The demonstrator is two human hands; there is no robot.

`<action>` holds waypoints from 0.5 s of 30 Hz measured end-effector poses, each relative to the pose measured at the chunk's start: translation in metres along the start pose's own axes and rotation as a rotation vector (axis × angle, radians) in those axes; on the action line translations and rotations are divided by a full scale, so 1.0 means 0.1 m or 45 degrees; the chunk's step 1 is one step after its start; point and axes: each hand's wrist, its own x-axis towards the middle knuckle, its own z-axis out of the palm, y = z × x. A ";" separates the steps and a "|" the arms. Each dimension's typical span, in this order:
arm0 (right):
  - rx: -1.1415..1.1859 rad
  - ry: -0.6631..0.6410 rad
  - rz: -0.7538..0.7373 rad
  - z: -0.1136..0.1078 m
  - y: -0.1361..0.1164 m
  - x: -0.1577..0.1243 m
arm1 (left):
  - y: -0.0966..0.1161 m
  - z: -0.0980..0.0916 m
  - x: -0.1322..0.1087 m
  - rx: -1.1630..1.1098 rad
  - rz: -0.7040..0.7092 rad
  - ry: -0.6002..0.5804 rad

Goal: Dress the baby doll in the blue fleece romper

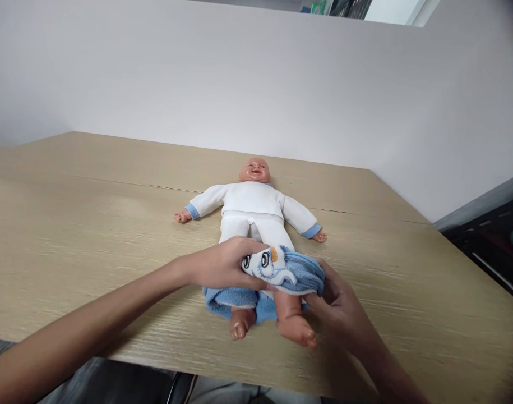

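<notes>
A baby doll [251, 197] in a white top with blue cuffs lies on its back, head away from me and bare feet toward me. Blue fleece pants [302, 270] are bunched around its lower legs, with an embroidered face with black eyes and an orange nose on one leg. My left hand [222, 264] pinches the embroidered part from the left, thumb below and fingers above. On the right, my right hand [334, 294] grips the same bunched leg; some of its fingers are hidden behind the fabric. The doll's foot [296, 328] sticks out below that leg.
The doll rests on a wide wooden table [92, 235] whose near edge runs below my forearms. A pale wall [176, 84] rises behind it. Dark equipment [491, 224] stands beyond the table's right side.
</notes>
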 end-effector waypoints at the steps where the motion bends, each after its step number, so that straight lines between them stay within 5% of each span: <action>1: -0.060 -0.080 -0.020 -0.08 -0.02 0.05 | 0.01 -0.01 -0.02 0.096 0.022 0.019; 7: -0.407 -0.415 -0.236 -0.40 -0.23 0.27 | 0.05 -0.07 -0.30 0.578 0.022 0.209; 11: -0.194 -0.545 -0.260 -0.36 -0.27 0.46 | 0.00 -0.15 -0.49 0.592 -0.070 0.207; 15: 0.137 -0.460 -0.096 -0.24 -0.17 0.79 | -0.19 -0.24 -0.44 0.298 -0.105 0.270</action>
